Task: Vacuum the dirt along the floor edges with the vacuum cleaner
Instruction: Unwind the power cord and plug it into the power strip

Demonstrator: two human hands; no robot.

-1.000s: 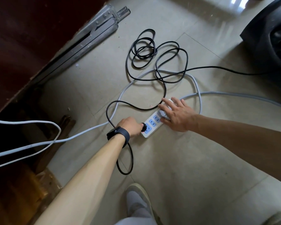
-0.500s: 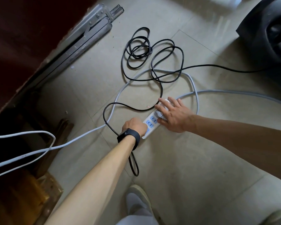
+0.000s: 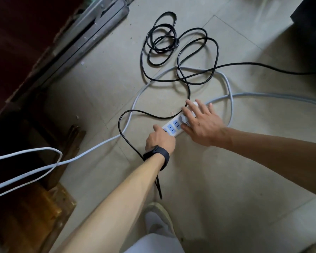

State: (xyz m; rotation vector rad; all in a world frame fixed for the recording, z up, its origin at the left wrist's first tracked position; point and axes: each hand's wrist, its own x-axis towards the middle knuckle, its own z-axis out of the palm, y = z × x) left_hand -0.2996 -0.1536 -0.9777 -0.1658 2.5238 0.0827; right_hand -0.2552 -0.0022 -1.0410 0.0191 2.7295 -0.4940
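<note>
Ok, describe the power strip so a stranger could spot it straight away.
On the tiled floor, find the left hand and right hand. The power strip lies where they meet: a white bar with blue sockets, unlike the black cable and grey cable around it.

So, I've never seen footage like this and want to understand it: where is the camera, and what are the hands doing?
No machine here: a person wears a camera on the head, looking down at their own arms. On the tiled floor lies a white power strip, with a grey cable and a looped black cord. The right hand presses flat on the strip's far end, steadying it. The left hand, with a dark wristband, curls round the black cord's end at the near socket; the plug itself is hidden. A shoe shows below.
</note>
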